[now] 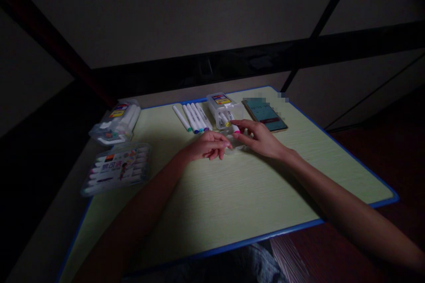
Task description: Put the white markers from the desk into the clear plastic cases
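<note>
My right hand (257, 137) pinches a white marker (232, 120) with a pink end, at the mouth of a clear plastic case (219, 102). A marker with a yellow end (226, 121) lies inside that case. My left hand (210, 146) has its fingers curled beside the case's open clear lid (235, 142); whether it grips the lid's edge is hard to make out. Left of the case, several white markers (195, 117) with green, blue and purple ends lie side by side on the table.
A clear case of markers (117, 119) stands at the table's back left, and a flat marker box (116, 169) lies in front of it. A phone (264, 114) rests right of the open case. The pale green table (232, 203) has a blue edge, with a wall behind.
</note>
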The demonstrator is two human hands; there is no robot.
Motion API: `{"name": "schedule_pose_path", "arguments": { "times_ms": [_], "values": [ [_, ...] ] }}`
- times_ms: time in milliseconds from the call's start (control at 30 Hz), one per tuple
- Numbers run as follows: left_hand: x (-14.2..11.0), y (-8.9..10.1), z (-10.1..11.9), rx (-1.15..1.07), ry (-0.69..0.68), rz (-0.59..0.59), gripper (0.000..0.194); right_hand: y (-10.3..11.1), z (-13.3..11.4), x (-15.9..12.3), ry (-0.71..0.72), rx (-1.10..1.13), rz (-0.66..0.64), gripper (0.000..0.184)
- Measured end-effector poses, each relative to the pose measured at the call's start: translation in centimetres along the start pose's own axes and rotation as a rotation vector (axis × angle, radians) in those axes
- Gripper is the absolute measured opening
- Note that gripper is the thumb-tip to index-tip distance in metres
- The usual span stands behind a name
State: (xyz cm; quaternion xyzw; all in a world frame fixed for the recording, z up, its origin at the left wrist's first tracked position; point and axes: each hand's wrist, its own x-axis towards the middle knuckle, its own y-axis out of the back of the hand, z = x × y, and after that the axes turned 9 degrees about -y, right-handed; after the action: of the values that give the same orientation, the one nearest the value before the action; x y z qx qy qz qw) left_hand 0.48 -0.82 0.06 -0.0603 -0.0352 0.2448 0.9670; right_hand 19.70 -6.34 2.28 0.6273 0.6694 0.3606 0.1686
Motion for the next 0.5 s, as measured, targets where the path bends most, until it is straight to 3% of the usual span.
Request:
{"name": "schedule_pose_path", "arguments": {
  "times_ms": [500],
  "values": [
    [0.0,-0.2,0.3,0.06,0.031,-0.044,0.027,-0.1,1.3,0.6,0.042,0.008,0.034,0.036]
  ]
}}
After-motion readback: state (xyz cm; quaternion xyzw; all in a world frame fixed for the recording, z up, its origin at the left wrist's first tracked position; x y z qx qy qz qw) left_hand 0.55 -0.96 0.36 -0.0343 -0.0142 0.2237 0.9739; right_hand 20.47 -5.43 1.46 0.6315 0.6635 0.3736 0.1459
